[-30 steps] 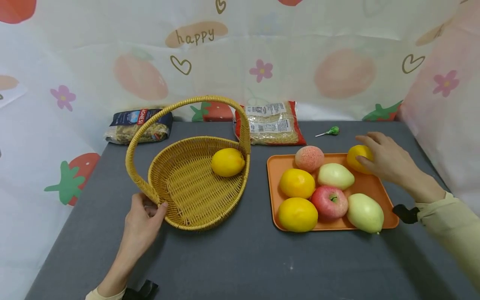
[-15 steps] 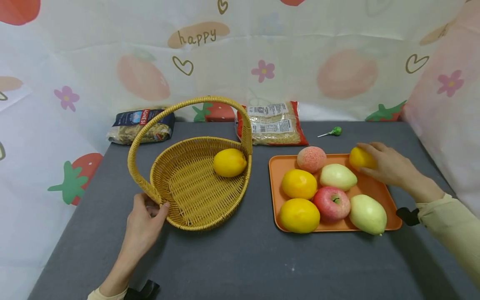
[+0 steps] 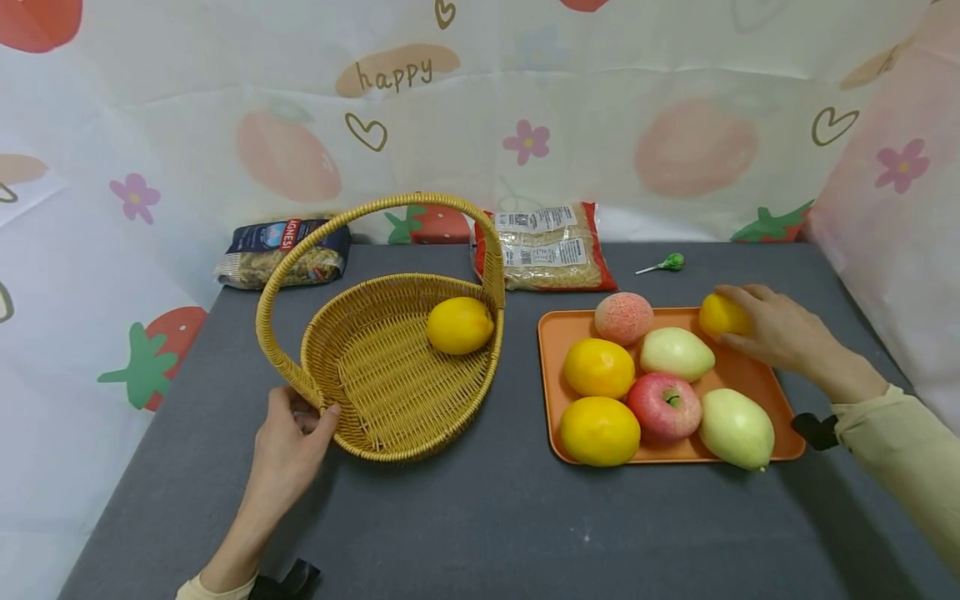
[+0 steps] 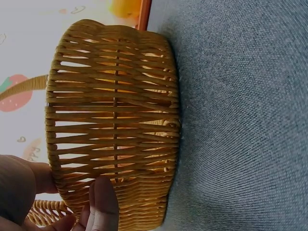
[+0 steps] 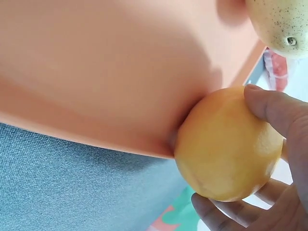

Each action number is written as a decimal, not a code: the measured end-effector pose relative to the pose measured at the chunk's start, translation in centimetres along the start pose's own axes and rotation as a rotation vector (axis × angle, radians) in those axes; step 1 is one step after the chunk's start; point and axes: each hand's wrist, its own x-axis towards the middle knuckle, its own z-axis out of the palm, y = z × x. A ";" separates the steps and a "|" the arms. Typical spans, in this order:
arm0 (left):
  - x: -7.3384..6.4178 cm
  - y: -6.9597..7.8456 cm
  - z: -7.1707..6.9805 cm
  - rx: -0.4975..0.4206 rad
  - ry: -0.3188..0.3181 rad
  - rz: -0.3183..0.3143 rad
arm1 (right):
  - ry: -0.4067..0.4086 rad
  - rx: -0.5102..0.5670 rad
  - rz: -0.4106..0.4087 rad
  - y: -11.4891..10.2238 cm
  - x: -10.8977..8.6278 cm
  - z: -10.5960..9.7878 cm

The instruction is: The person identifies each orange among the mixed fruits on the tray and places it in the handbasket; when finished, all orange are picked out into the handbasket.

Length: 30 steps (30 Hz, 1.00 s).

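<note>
Presently, two grips at once.
Right hand [image 3: 783, 335] grasps round yellow-orange fruit [image 5: 225, 147] at far-right corner of tray [image 3: 738, 372]; left hand [image 3: 291, 450] pinches rim of wicker basket [image 3: 397, 383] on counter [image 3: 465, 533], lemon [image 3: 459, 326] inside.

Left hand [image 3: 288, 446] gripping, fingers [image 4: 105, 202] curled; right hand [image 3: 783, 333] farther forward, fingers [image 5: 209, 214] curved, gripping.

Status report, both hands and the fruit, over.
Left hand gripping basket rim. Right hand gripping yellow fruit at far right corner of orange tray. Possible snag: basket handle arching over opening.
</note>
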 end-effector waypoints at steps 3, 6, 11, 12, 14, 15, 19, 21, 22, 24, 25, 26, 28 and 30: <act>0.0 0.0 0.0 0.000 0.003 0.006 | -0.001 0.002 0.001 0.0 0.0 0.0; 0.0 0.0 0.0 -0.001 0.002 0.006 | 0.003 0.003 -0.006 0.0 -0.1 0.0; 0.0 -0.1 0.0 -0.001 -0.004 0.002 | 0.032 0.013 -0.029 -0.5 -0.2 -0.4; 0.0 -0.1 0.1 -0.001 -0.005 0.002 | 0.043 0.013 -0.033 -0.7 -0.3 -0.6; 0.0 -0.1 0.1 -0.002 -0.005 0.002 | 0.079 0.018 -0.046 -1.3 -0.4 -1.0; 0.0 -0.1 0.1 -0.002 -0.004 0.003 | 0.100 0.018 -0.056 -1.7 -0.5 -1.3; 0.0 -0.1 0.0 -0.003 -0.001 0.006 | 0.196 0.032 -0.130 -3.9 -0.8 -2.4; 0.0 -0.1 0.0 -0.003 0.003 0.008 | 0.238 0.039 -0.183 -5.5 -0.9 -2.9; 0.0 -0.1 0.0 -0.003 0.003 0.008 | 0.263 0.040 -0.218 -6.3 -0.8 -3.1; 0.0 -0.1 0.0 -0.002 0.006 0.009 | 0.310 0.034 -0.289 -8.0 -0.8 -3.4; 0.1 0.0 0.0 -0.002 0.007 0.009 | 0.332 0.030 -0.330 -8.8 -0.8 -3.6; 0.1 0.0 0.0 -0.001 0.007 0.009 | 0.351 0.024 -0.368 -9.6 -0.8 -3.7; 0.1 0.0 0.0 0.000 0.009 0.007 | 0.390 0.014 -0.450 -11.2 -0.7 -3.8; 0.1 0.1 0.1 0.000 0.013 0.008 | 0.412 0.009 -0.522 -12.8 -0.5 -3.9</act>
